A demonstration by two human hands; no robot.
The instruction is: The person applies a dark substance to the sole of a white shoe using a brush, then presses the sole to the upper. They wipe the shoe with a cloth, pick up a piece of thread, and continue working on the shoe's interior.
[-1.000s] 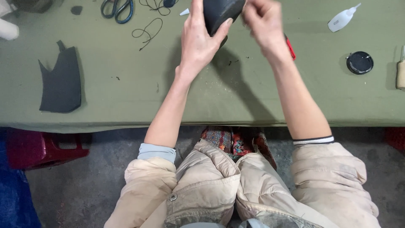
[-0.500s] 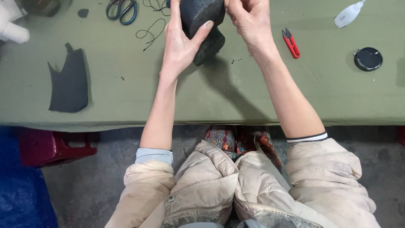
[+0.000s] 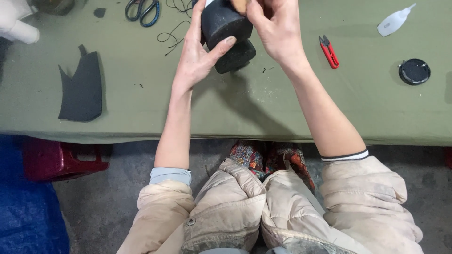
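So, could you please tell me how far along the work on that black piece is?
Cut already: a dark shaped piece lies on the green table. In hand: the left hand and right hand grip the black shoe-like form. Red snips and scissors lie unused; the remainder is unclear.

On the table (image 3: 235, 113), the cut piece (image 3: 82, 89) lies left, snips (image 3: 329, 51) and round lid (image 3: 414, 71) right.
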